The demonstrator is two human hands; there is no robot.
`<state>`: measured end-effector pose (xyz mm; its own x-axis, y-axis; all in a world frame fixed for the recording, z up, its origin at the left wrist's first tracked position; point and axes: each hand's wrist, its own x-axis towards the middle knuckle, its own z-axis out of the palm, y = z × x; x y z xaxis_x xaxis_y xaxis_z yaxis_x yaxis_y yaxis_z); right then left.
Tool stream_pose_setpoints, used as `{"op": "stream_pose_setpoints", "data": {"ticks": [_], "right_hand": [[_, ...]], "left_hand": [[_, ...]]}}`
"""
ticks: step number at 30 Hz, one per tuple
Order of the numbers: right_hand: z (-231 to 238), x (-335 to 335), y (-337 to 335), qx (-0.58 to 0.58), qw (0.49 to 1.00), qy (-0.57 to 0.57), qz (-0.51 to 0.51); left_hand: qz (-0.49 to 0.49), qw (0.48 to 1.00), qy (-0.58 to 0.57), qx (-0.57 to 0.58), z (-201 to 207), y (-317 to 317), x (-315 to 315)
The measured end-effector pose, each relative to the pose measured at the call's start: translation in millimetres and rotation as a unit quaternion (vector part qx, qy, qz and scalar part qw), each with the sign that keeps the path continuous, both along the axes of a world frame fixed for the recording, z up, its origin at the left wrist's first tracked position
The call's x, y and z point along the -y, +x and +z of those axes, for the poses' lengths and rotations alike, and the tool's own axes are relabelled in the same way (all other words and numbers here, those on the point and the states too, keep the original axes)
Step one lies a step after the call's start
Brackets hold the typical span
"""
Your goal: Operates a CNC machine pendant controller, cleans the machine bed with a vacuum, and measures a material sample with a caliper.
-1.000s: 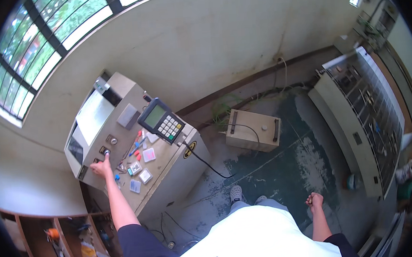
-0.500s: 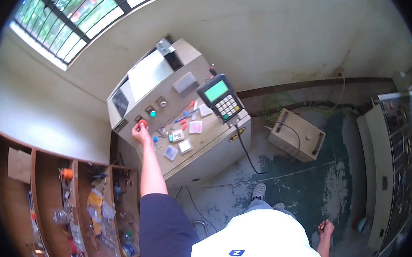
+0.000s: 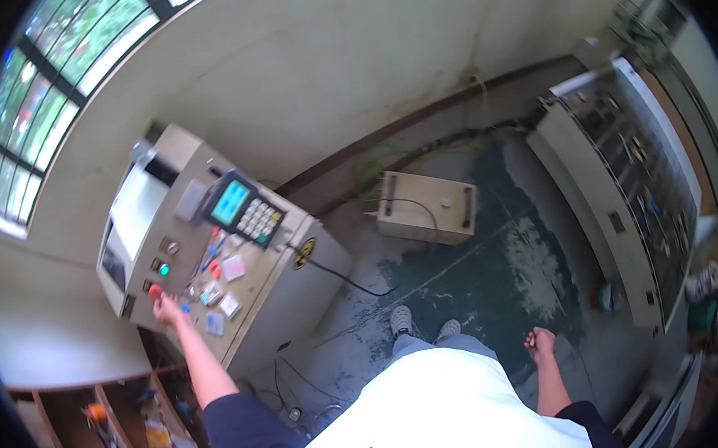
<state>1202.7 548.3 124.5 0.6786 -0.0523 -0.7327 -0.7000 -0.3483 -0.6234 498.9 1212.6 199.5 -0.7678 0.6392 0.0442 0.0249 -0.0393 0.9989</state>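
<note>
My left arm reaches out to the front of a beige control cabinet (image 3: 269, 313). There my left hand (image 3: 166, 309) has its fingers closed around a red emergency-stop button (image 3: 155, 291), whose top shows just above the fingertips. Beside the button sit a lit green push button (image 3: 164, 269) and a round silver switch (image 3: 172, 248). A handheld controller (image 3: 246, 211) with a lit screen and a keypad rests against the upper right of the cabinet's ledge. My right hand (image 3: 540, 343) hangs over the floor at my side, fingers curled, with nothing visible in it.
Small plastic boxes (image 3: 230, 305) and tools lie on the cabinet's ledge. A beige metal box (image 3: 426, 207) stands on the worn green floor. At the right is a long machine bed (image 3: 622, 180) with parts on it. Wooden shelves (image 3: 65, 428) stand lower left. Cables (image 3: 355, 287) hang and trail nearby.
My view has turned to the right, so the cabinet sits further left and more of the machine bed shows. My left hand stays at the red button. More of my right forearm is visible.
</note>
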Motion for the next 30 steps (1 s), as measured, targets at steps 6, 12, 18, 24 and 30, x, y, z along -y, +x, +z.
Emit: {"op": "stream_pose_setpoints", "data": {"ticks": [6, 12, 18, 24, 30], "right_hand": [[-4.8, 30.8, 12.9, -0.009, 0.999, -0.009, -0.04], [-25.0, 54.2, 44.5, -0.027, 0.998, 0.021, -0.044], [-18.8, 63.6, 98.9, -0.027, 0.996, -0.006, 0.084], [-17.9, 92.1, 170.2, -0.006, 0.995, 0.0, 0.101], [-19.6, 92.5, 193.7, 0.007, 0.999, 0.007, 0.044]], "left_hand": [[0.134, 0.949, -0.092, -0.269, 22.8, 68.8, 38.2], [0.084, 0.946, 0.014, -0.314, 20.0, 180.8, 136.5], [-0.019, 0.975, -0.044, -0.216, -12.9, 341.6, 276.7], [-0.267, 0.913, -0.185, -0.246, -105.0, 448.6, 385.6], [-0.543, 0.722, -0.392, -0.174, -135.2, 464.0, 436.6]]}}
